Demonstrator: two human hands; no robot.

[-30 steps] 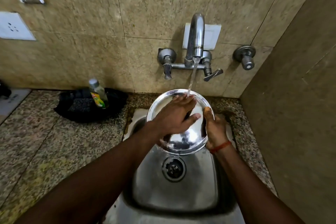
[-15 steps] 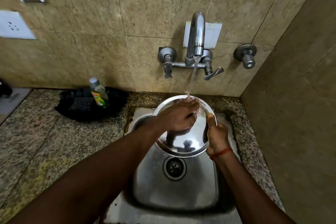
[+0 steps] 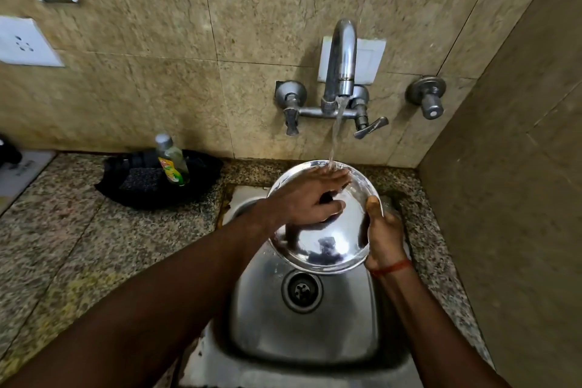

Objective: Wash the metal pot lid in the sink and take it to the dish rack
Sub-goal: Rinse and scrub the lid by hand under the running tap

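While the tap point(image 3: 341, 72) is running, I'm seeing the left hand point(image 3: 307, 198) sliding back up the metal pot lid point(image 3: 327, 242), fingers flat and spread, fingertips now under the stream; half a second ago they were curled lower. The right hand point(image 3: 382, 236) is gripping the lid's right rim, holding it tilted over the sink point(image 3: 302, 331). Rinsing is ongoing, I'd judge; no dish rack in view.
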